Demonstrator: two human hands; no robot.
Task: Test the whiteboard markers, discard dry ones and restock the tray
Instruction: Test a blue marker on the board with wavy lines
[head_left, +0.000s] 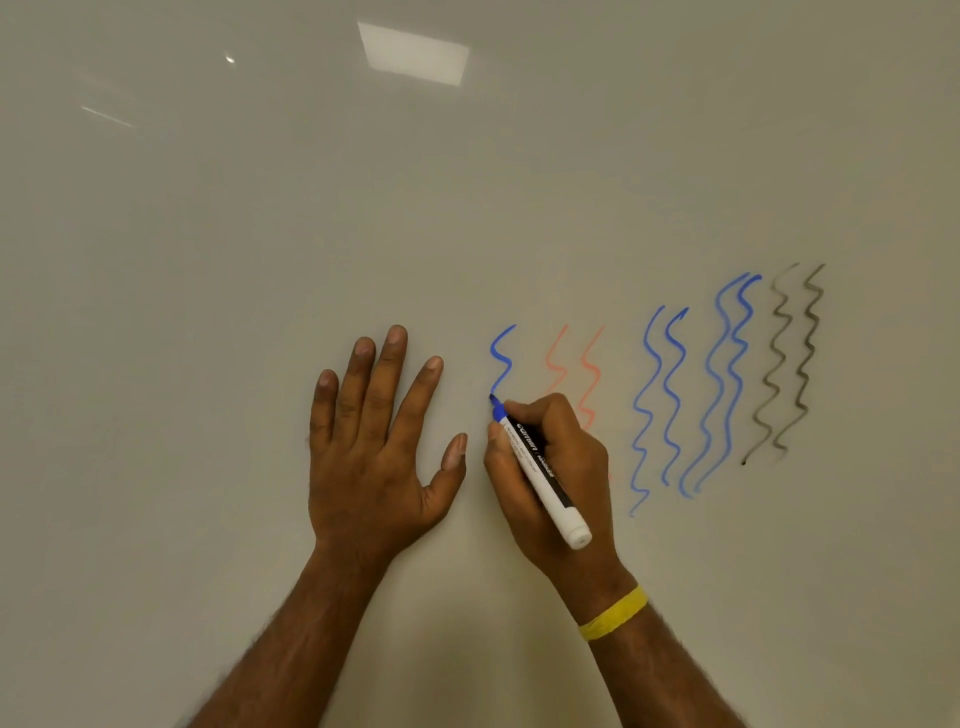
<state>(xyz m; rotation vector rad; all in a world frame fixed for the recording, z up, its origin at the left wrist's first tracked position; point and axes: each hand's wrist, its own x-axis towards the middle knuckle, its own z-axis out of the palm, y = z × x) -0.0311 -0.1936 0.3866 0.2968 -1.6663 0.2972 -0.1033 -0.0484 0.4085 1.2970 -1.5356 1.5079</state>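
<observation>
So the blue marker (549, 486) is gripped in the right hand (558, 462), pinched between thumb and curled fingers like a pen. Its tip is pressed to the whiteboard (234, 249) right at the bottom end of a short fresh blue squiggle (501, 358), and its white butt end is pointed back toward the wrist, where a yellow band (614, 613) is worn.

The left hand (371, 447) is laid flat on the board just left of the marker, fingers straight and spread, nothing held. Its thumb is nearly met by the right hand's knuckles, though a thin gap can be made out.

Room-wise, the right side is pretty crowded: two faint red squiggles (589, 374) are partly covered by the writing hand, then two pairs of blue waves (670, 395), then two patchy black ones (800, 364). Plenty of bare board is left above and to the left, and the whole view is filled by it. A ceiling light (413, 52) is reflected up top.
</observation>
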